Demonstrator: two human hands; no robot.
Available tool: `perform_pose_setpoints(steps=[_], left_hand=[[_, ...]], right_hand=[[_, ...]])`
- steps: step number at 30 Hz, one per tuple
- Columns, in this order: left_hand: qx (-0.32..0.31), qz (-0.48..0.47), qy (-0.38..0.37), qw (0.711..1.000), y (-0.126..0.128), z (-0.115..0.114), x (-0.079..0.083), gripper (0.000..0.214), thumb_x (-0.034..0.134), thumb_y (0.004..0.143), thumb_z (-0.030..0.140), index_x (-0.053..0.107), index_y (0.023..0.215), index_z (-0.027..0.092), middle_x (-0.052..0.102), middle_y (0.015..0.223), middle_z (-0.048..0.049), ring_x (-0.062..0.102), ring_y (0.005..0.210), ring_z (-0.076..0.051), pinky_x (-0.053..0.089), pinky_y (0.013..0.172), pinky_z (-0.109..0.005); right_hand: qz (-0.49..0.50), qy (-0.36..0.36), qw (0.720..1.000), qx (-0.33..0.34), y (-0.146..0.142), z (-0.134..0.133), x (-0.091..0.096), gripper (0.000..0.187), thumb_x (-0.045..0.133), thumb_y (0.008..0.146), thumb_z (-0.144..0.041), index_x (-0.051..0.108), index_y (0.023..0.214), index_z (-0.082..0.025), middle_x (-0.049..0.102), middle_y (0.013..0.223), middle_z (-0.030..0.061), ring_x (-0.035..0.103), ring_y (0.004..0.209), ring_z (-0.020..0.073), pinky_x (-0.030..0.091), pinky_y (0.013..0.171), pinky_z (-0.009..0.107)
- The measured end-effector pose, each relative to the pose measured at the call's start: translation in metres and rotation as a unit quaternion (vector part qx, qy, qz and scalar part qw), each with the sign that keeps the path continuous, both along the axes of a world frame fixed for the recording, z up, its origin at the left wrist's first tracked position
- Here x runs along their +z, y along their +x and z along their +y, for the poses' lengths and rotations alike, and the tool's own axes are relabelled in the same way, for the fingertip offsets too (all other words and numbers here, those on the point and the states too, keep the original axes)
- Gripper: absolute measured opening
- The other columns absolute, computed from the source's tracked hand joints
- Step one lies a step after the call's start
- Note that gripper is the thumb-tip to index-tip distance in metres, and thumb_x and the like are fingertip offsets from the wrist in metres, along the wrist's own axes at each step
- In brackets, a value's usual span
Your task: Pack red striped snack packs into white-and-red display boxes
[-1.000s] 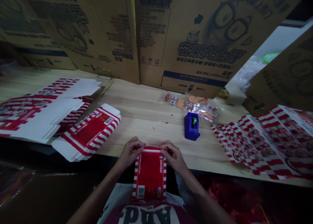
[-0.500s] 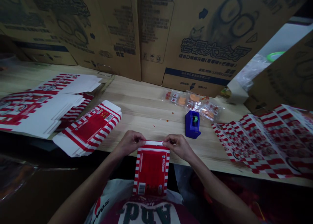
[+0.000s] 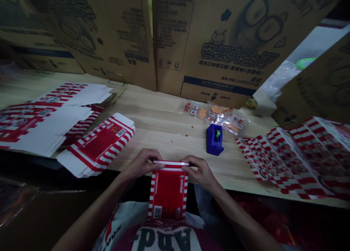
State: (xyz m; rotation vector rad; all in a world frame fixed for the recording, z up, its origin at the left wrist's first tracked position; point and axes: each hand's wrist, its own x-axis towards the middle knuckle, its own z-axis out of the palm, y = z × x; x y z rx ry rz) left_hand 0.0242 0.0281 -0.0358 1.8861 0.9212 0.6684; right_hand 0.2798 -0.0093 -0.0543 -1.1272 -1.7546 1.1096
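Head view, lower centre: pinched in left hand [image 3: 146, 163] and right hand [image 3: 200, 170], one near each top corner, a red carton [image 3: 168, 194] with striped borders, lower end at the shirt [image 3: 164, 238]. Progress, apparently partway: pale strip [image 3: 172, 163] bent across the carton's top, full closure not evident. At left, red-topped carton pile [image 3: 101, 143] and flat-looking white-and-striped blanks [image 3: 38, 136], seemingly unformed; at right edge, overlapping striped packaging [image 3: 287, 159]. Just right of centre, on the pale table [image 3: 153, 114], blue tape dispenser [image 3: 212, 141], near clear packets [image 3: 216, 110]. Across the top, large cardboard boxes [image 3: 175, 35], blocking the far side of the view.
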Motion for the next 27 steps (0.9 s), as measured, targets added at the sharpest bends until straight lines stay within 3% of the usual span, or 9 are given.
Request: perform_pose_setpoints(steps=[3,7,10,13,15,19,22,27], left_hand=[[0.046,-0.024,0.085,0.995,0.007,-0.014,-0.015,0.012,0.060,0.085,0.020,0.069,0.079,0.016,0.070,0.080,-0.0063,0.063,0.073,-0.015,0.048,0.068,-0.025],[0.132,-0.053,0.176,0.974,0.016,-0.027,-0.034,0.012,0.058,0.085,0.016,0.068,0.078,0.018,0.068,0.076,-0.0046,0.063,0.072,-0.015,0.048,0.068,-0.025],[0.180,-0.090,0.123,0.972,0.016,-0.029,-0.043,0.010,0.061,0.084,0.018,0.066,0.076,0.019,0.064,0.073,-0.0018,0.060,0.069,-0.014,0.045,0.065,-0.024],[0.230,-0.161,0.004,0.960,0.017,-0.029,-0.053,0.011,0.063,0.083,0.024,0.066,0.074,0.019,0.059,0.075,0.0001,0.057,0.071,-0.013,0.043,0.065,-0.023],[0.260,-0.211,-0.062,0.940,0.020,-0.030,-0.060,0.010,0.066,0.081,0.027,0.069,0.077,0.019,0.058,0.078,0.0002,0.056,0.074,-0.014,0.043,0.066,-0.023],[0.260,-0.237,-0.109,0.930,0.029,-0.031,-0.063,0.011,0.069,0.078,0.031,0.071,0.078,0.020,0.058,0.080,-0.0002,0.055,0.078,-0.015,0.044,0.069,-0.024],[0.258,-0.228,-0.099,0.933,0.033,-0.029,-0.061,0.014,0.073,0.073,0.033,0.068,0.073,0.020,0.060,0.078,-0.0005,0.057,0.078,-0.016,0.045,0.070,-0.025],[0.260,-0.213,-0.123,0.934,0.031,-0.026,-0.062,0.016,0.075,0.071,0.032,0.066,0.075,0.020,0.066,0.087,-0.0023,0.060,0.086,-0.019,0.048,0.080,-0.029]], right_hand=[[0.019,0.055,0.996,-0.060,-0.008,-0.016,-0.014,0.009,0.060,0.088,-0.023,0.068,0.086,-0.020,0.070,0.094,0.0066,0.065,0.089,0.0184,0.050,0.081,0.030],[0.031,0.027,0.993,-0.110,-0.011,-0.025,-0.029,0.014,0.057,0.089,-0.024,0.067,0.098,-0.023,0.068,0.106,0.0070,0.064,0.097,0.0181,0.051,0.083,0.031],[0.051,0.041,0.971,-0.232,0.013,-0.011,-0.035,0.024,0.060,0.085,-0.030,0.063,0.108,-0.022,0.064,0.111,0.0083,0.063,0.094,0.0182,0.052,0.077,0.031],[0.016,0.102,0.890,-0.445,0.060,0.014,-0.038,0.022,0.061,0.081,-0.036,0.063,0.094,-0.019,0.061,0.102,0.0076,0.059,0.085,0.0175,0.050,0.070,0.030],[-0.016,0.093,0.847,-0.523,0.091,0.027,-0.042,0.025,0.059,0.078,-0.041,0.062,0.086,-0.018,0.059,0.097,0.0072,0.056,0.078,0.0165,0.048,0.065,0.028],[-0.024,0.044,0.854,-0.517,0.118,0.043,-0.055,0.029,0.064,0.068,-0.046,0.064,0.071,-0.017,0.059,0.074,0.0030,0.052,0.064,0.0155,0.045,0.060,0.028],[-0.002,0.039,0.850,-0.525,0.114,0.050,-0.066,0.031,0.067,0.064,-0.048,0.065,0.068,-0.017,0.058,0.070,0.0022,0.051,0.062,0.0157,0.045,0.059,0.029],[0.064,0.046,0.815,-0.574,0.100,0.054,-0.075,0.034,0.063,0.067,-0.051,0.063,0.071,-0.017,0.058,0.076,0.0044,0.054,0.069,0.0173,0.046,0.058,0.029]])
